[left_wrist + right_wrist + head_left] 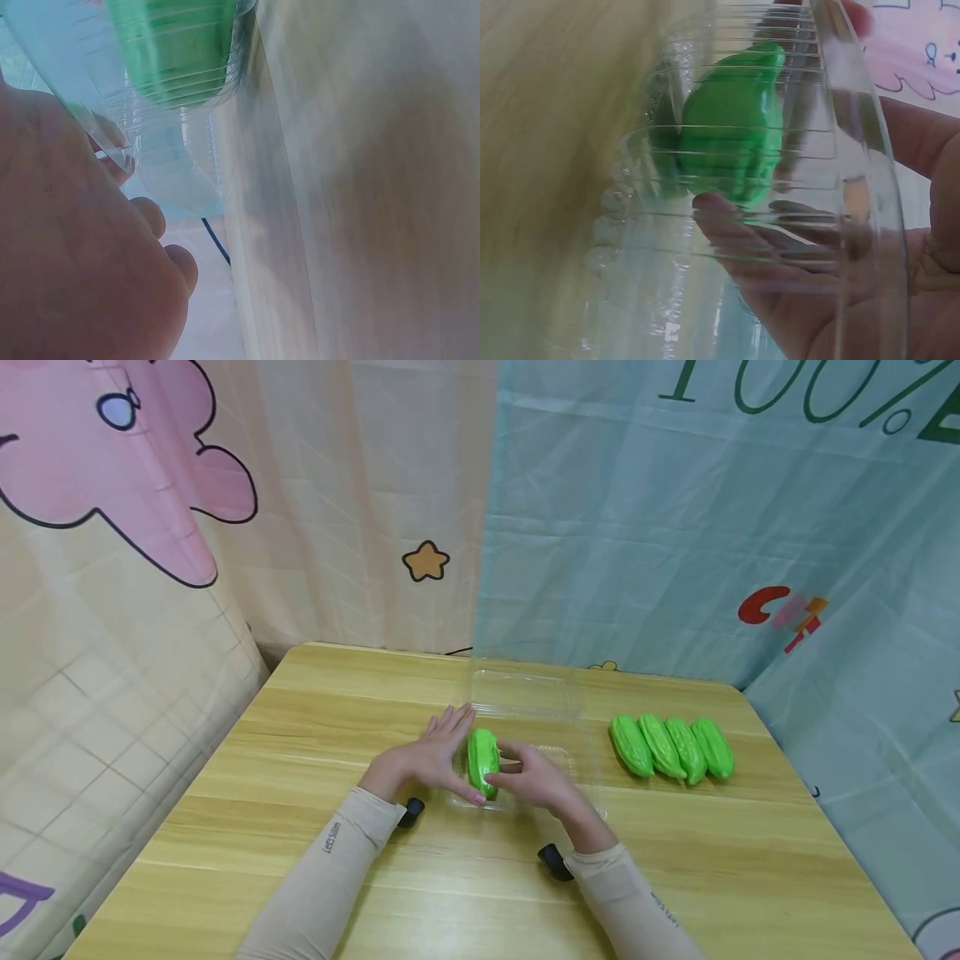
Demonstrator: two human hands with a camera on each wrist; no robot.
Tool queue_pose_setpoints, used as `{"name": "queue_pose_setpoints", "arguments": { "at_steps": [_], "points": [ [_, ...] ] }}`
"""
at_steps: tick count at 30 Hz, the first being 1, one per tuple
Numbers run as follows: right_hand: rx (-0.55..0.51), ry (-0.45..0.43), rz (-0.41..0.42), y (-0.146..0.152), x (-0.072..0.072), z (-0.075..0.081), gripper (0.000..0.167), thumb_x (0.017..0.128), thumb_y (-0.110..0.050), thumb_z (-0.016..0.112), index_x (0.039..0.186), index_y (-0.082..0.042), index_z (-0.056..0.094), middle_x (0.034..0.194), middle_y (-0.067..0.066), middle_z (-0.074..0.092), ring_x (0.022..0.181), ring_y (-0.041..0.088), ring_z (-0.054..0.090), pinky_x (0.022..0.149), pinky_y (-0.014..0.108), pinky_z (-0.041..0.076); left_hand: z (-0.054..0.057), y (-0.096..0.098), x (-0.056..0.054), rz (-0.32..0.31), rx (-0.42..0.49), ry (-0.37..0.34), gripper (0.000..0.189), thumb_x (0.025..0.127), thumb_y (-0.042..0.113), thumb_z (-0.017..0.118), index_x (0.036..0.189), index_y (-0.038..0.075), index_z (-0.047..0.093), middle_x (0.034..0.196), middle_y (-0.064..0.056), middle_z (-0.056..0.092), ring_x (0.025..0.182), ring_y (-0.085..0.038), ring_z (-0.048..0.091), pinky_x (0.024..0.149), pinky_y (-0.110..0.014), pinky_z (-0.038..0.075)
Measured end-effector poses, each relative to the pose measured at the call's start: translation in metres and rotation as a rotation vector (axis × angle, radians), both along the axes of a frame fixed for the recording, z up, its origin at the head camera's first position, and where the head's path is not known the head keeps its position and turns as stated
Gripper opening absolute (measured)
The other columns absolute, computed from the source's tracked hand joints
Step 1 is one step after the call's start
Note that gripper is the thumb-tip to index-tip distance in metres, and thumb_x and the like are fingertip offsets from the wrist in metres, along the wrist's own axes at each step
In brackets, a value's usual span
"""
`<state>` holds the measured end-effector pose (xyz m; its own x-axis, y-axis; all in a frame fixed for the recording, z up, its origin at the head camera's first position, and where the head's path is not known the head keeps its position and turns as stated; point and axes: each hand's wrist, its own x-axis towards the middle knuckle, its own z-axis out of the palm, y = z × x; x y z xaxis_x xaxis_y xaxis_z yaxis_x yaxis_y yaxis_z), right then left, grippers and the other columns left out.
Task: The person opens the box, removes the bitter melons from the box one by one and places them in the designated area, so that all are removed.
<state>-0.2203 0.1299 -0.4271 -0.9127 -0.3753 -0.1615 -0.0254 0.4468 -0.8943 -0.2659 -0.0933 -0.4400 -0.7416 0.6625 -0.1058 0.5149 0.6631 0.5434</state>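
Note:
A bright green ridged bitter melon (482, 753) lies lengthwise along the left side of a clear plastic clamshell box (557, 755). My left hand (435, 758) is spread beside the box's left wall, fingers reaching away and thumb along the near rim. Through the clear wall, the melon (180, 52) shows low in the box in the left wrist view. My right hand (536, 777) reaches in from the right, its thumb on the melon's near end and a fingertip by its right side. In the right wrist view, a finger (727, 217) is at the melon's lower end.
Several more green bitter melons (670, 748) lie side by side on the wooden table (315, 710), right of the box. The box's clear lid (523, 692) lies folded back at the far side. Printed curtains (637, 510) hang behind the table.

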Motion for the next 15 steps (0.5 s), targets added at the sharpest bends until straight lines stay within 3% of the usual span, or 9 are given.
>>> {"name": "queue_pose_setpoints", "arguments": {
  "at_steps": [10, 15],
  "points": [
    [0.101, 0.042, -0.012, -0.0060, 0.0015, -0.0033, 0.065, 0.096, -0.025, 0.071, 0.145, 0.010, 0.045, 0.139, 0.025, 0.055, 0.121, 0.041, 0.059, 0.098, 0.053, 0.050, 0.0006, 0.0027, 0.0013, -0.013, 0.012, 0.030, 0.142, 0.071, 0.069, 0.080, 0.160, 0.002, -0.009, 0.166, -0.012, -0.017, 0.149, -0.033, -0.021, 0.118, -0.056, -0.010],
    [0.136, 0.091, 0.006, -0.0060, -0.0006, -0.0098, 0.054, 0.096, -0.026, 0.071, 0.136, 0.006, 0.056, 0.123, 0.019, 0.065, 0.114, 0.036, 0.063, 0.090, 0.047, 0.055, -0.0020, 0.0025, 0.0005, -0.009, 0.004, 0.030, 0.143, 0.071, 0.073, 0.077, 0.159, 0.003, -0.010, 0.166, -0.012, -0.018, 0.150, -0.035, -0.019, 0.118, -0.056, -0.010]
  ]
}}
